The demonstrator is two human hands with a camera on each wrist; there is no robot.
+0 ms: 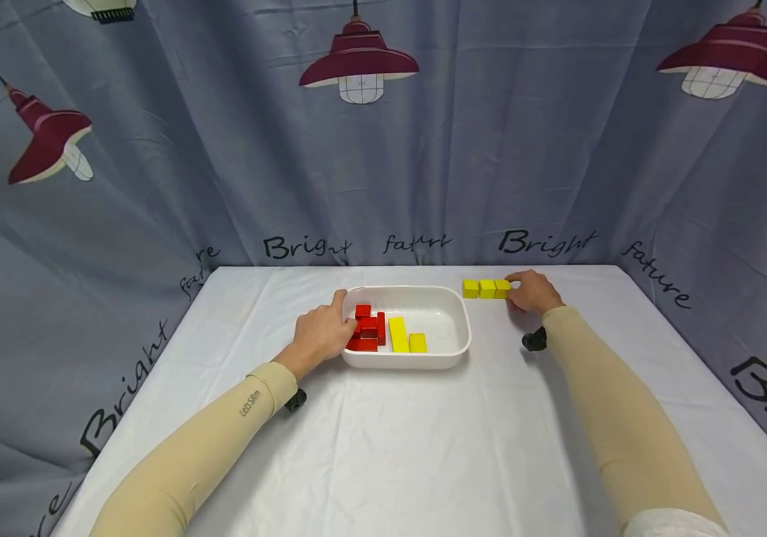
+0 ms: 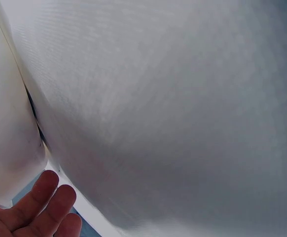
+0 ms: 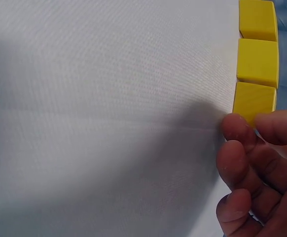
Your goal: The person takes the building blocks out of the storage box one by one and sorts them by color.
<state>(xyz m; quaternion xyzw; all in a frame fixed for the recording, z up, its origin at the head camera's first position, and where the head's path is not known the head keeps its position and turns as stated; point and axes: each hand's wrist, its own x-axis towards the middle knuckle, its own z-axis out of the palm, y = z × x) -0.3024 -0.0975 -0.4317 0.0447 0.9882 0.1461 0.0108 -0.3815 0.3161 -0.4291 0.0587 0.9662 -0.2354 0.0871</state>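
Note:
At the left end of a white tray (image 1: 405, 361), my left hand (image 1: 319, 333) holds the rim, its thumb lying over the edge and its index finger reaching toward the far corner. Several red blocks (image 1: 369, 327) are inside on the left, partly hidden by the thumb. A long yellow block (image 1: 398, 335) and a shorter yellow block (image 1: 418, 343) lie beside them. Beyond the tray's far right corner, three yellow cubes (image 1: 487, 289) form a row on the table. My right hand (image 1: 533, 291) pinches the rightmost yellow cube (image 3: 254, 100) at its end between thumb and index finger.
A white cloth covers the table (image 1: 417, 447), its far edge just behind the yellow row. Around it hangs a grey-blue curtain (image 1: 491, 149) printed with red lamps and lettering. Dark wrist cameras (image 1: 534, 340) sit low under both wrists.

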